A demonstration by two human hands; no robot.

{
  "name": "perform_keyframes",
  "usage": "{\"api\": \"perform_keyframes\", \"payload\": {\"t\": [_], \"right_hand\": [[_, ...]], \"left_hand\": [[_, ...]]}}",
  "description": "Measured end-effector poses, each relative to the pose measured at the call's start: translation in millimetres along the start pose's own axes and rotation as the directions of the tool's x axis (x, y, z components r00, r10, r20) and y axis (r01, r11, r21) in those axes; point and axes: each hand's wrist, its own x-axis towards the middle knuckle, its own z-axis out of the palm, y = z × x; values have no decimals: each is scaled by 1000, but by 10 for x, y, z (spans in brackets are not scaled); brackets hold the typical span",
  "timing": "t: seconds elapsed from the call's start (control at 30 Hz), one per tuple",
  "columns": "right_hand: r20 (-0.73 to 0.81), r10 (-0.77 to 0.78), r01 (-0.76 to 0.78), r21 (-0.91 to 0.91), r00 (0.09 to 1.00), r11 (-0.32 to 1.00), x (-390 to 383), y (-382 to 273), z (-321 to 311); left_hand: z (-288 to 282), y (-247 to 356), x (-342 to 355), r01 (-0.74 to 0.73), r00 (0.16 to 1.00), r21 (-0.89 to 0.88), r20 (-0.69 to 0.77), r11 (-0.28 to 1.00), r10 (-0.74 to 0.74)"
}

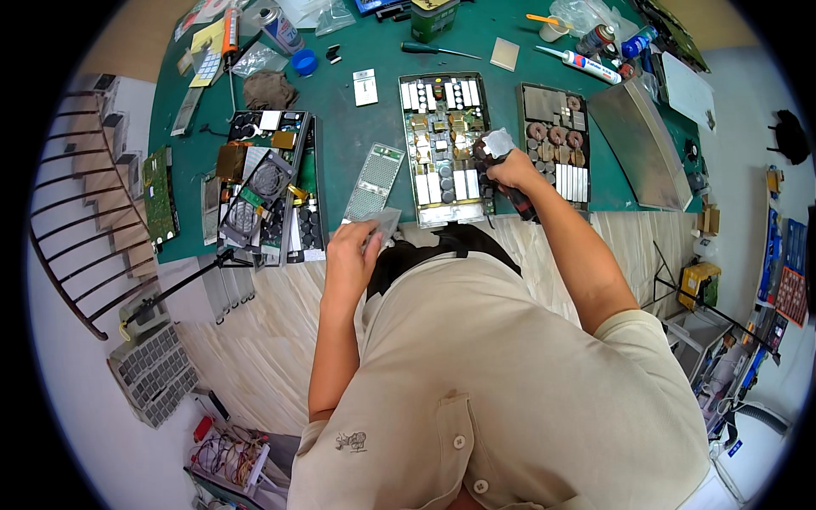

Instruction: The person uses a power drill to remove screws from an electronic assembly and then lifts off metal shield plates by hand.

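My right hand (pixel 513 170) is closed around a dark cordless drill (pixel 518 204) with red on its grip and a whitish patch on top. The drill is over the right edge of an open metal power supply unit (pixel 442 151), whose circuit board carries capacitors and pale heat sinks. At the table's front edge, my left hand (pixel 352 248) pinches a small clear plastic bag (pixel 388 223); what is inside cannot be made out. Beside that hand a perforated metal plate (pixel 374 180) lies slanted on the green table (pixel 340 127).
A second open unit with copper coils (pixel 557 134) and a bent metal cover (pixel 642 140) stand at right. Stacked units with fans (pixel 268 183) occupy the left. A screwdriver (pixel 438 49), a sealant tube (pixel 586 66) and spray cans (pixel 279 31) lie or stand farther back.
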Motion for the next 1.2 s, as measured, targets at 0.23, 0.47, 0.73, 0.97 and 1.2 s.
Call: {"api": "perform_keyframes", "payload": {"t": [0.23, 0.47, 0.73, 0.97, 1.2], "right_hand": [[30, 15, -19, 144, 999, 989, 49, 210, 51], [11, -30, 25, 329, 999, 944, -24, 364, 11], [-16, -81, 81, 341, 997, 937, -292, 376, -215], [24, -52, 45, 247, 998, 968, -154, 280, -58], [47, -37, 25, 245, 998, 969, -63, 317, -12]], "left_hand": [[-33, 12, -34, 55, 998, -47, -4, 997, -55], [2, 8, -4, 71, 997, -46, 18, 996, -70], [81, -7, 85, -67, 998, 2, -7, 998, 67], [39, 36, 27, -31, 1000, -1, 2, 1000, 31], [74, -28, -66, -13, 1000, 19, -22, 1000, 13]]}}
